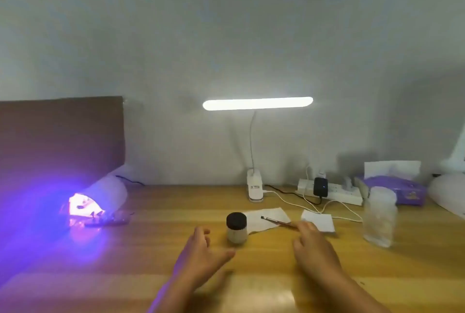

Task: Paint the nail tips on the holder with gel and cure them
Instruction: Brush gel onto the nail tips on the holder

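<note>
My right hand (pixel 314 244) is meeting the brush (pixel 275 221) handle, pinch or touch unclear. My left hand (pixel 201 254) is hovering, fingers spread, beside the capped jar (pixel 236 228). Far left, the holder (pixel 105 220) is lying at the glowing lamp (pixel 100 194), presumably for curing.

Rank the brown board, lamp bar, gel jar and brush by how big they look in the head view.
Brown board, lamp bar, gel jar, brush. Board and bar stand farther back, so true sizes are unsure.
</note>
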Available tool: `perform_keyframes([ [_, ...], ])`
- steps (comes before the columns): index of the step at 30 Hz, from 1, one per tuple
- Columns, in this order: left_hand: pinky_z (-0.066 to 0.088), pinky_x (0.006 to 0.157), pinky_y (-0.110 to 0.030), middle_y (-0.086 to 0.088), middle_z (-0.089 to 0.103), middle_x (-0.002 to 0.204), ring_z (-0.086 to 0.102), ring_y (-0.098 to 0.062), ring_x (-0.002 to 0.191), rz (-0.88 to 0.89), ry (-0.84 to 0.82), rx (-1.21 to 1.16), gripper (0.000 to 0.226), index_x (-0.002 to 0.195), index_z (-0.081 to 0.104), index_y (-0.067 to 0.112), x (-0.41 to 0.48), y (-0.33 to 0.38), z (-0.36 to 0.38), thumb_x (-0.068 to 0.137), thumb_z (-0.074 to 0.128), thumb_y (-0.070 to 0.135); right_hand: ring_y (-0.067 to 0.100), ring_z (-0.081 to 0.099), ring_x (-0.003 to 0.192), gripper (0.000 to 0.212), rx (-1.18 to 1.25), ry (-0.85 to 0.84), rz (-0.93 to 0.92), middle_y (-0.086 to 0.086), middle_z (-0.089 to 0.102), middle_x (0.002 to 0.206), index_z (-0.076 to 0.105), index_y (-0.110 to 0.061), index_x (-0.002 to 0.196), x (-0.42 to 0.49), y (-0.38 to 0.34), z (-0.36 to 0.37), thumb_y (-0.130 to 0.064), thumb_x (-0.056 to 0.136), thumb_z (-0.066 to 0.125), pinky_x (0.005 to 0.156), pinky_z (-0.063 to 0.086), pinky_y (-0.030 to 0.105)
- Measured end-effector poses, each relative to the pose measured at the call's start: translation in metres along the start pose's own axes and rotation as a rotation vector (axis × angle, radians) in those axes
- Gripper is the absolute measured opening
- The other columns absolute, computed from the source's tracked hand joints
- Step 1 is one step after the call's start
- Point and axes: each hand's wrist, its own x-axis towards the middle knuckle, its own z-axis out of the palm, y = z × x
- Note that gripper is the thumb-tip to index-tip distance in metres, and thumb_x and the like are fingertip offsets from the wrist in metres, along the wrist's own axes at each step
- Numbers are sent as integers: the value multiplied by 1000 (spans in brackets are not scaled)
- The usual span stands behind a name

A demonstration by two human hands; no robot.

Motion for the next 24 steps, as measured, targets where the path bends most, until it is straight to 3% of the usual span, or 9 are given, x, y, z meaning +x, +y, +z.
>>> perform_keyframes([
  [4, 50, 89, -29, 23, 58, 108, 58, -1, 102, -47, -20, 67, 74, 121, 44, 37, 34, -3, 12, 63, 76, 69, 13, 52, 121, 46, -54, 48, 37, -5, 41, 148, 34, -27, 148, 28, -3, 18, -27, 103, 43, 90, 50, 27],
  [8, 43, 67, -24, 34, 61, 87, 57, 7, 89, 29, 35, 112, 57, 98, 53, 48, 46, 7, 35, 54, 56, 84, 5, 51, 85, 30, -136, 83, 27, -10, 48, 117, 53, -33, 128, 38, 5, 36, -40, 99, 48, 62, 42, 16],
  [13, 40, 68, -28, 33, 55, 80, 59, -2, 97, 90, 127, 174, 42, 113, 52, 46, 53, 9, 46, 77, 62, 66, 9, 53, 88, 16, -48, 149, -29, -10, 52, 105, 63, -31, 108, 42, 8, 38, -39, 97, 54, 71, 51, 28],
  [17, 43, 73, -29, 31, 55, 83, 60, -3, 103, 116, 131, 142, 46, 126, 47, 44, 54, 7, 46, 85, 64, 52, 12, 56, 89, 14, 14, 191, -51, -8, 56, 105, 64, -29, 103, 42, 5, 36, -38, 96, 56, 71, 54, 34],
  [21, 44, 67, -29, 25, 60, 87, 59, -7, 84, 123, 179, 31, 39, 118, 48, 39, 53, 10, 46, 84, 67, 41, 11, 54, 81, 12, 37, 269, -104, -7, 61, 101, 66, -27, 101, 40, 3, 34, -34, 95, 58, 56, 44, 24],
  [24, 47, 71, -30, 18, 62, 83, 62, -14, 84, 44, 382, -144, 34, 109, 50, 32, 53, 8, 36, 81, 68, 28, 15, 55, 82, 13, 22, 324, -143, -4, 61, 97, 66, -22, 100, 37, 2, 32, -32, 95, 59, 61, 50, 31],
])
